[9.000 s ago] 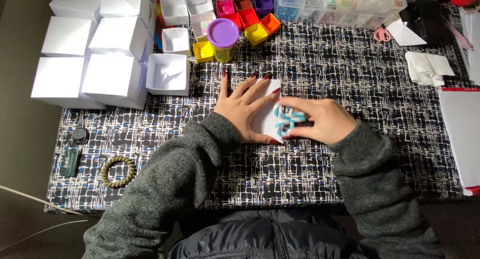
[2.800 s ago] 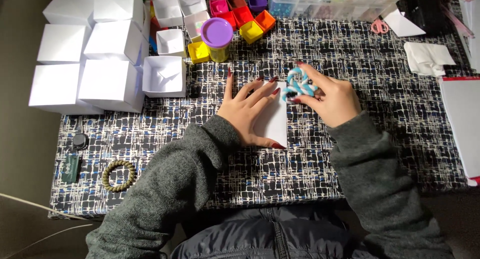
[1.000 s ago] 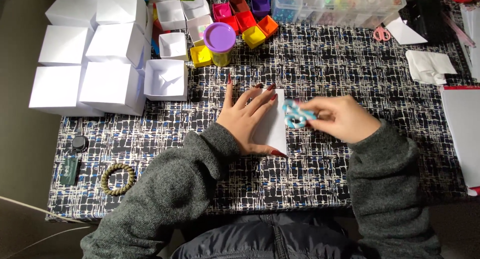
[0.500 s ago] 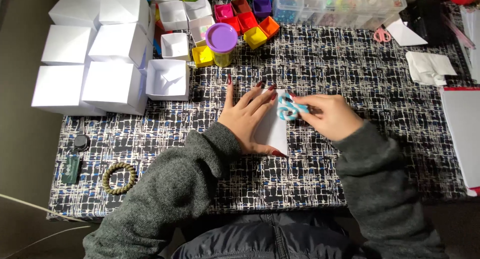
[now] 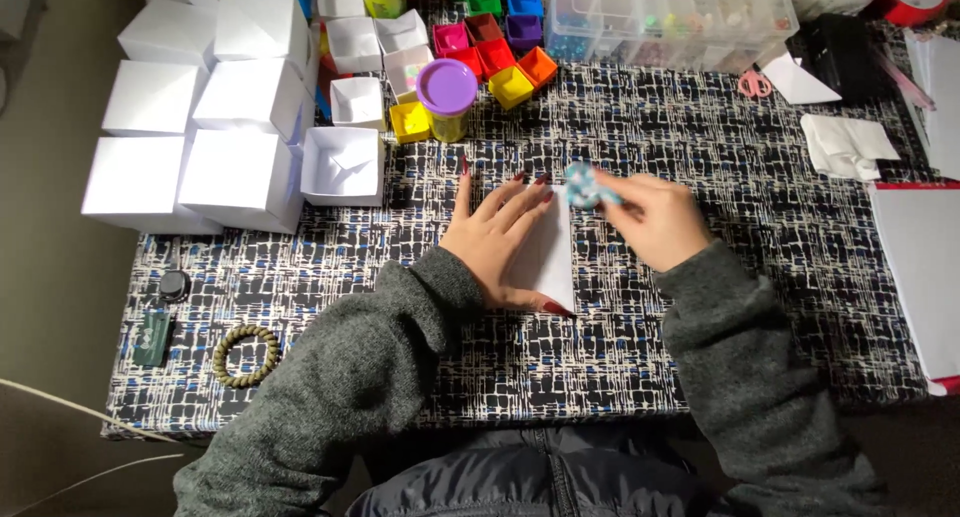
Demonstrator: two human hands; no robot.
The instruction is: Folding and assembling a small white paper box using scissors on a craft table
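Observation:
My left hand [image 5: 496, 239] lies flat with fingers spread on a folded white sheet of paper [image 5: 551, 259], pinning it to the black-and-white patterned tablecloth [image 5: 700, 137]. My right hand [image 5: 655, 217] holds a small blue-and-white object with ring-like loops [image 5: 581, 189], blurred by motion, at the paper's top right corner. Only a narrow strip of the paper shows past my left palm.
Several white paper boxes [image 5: 240, 177] are stacked at the left, one open [image 5: 343, 164]. Small coloured paper boxes [image 5: 500, 62] and a purple-lidded tub [image 5: 447, 97] stand behind. A clear organiser [image 5: 670, 17], pink scissors [image 5: 754, 83], crumpled paper [image 5: 846, 145], a bead bracelet [image 5: 246, 355].
My right hand has slid the blue-and-white object up along the paper's right edge to its top corner. My left hand stays pressed on the paper.

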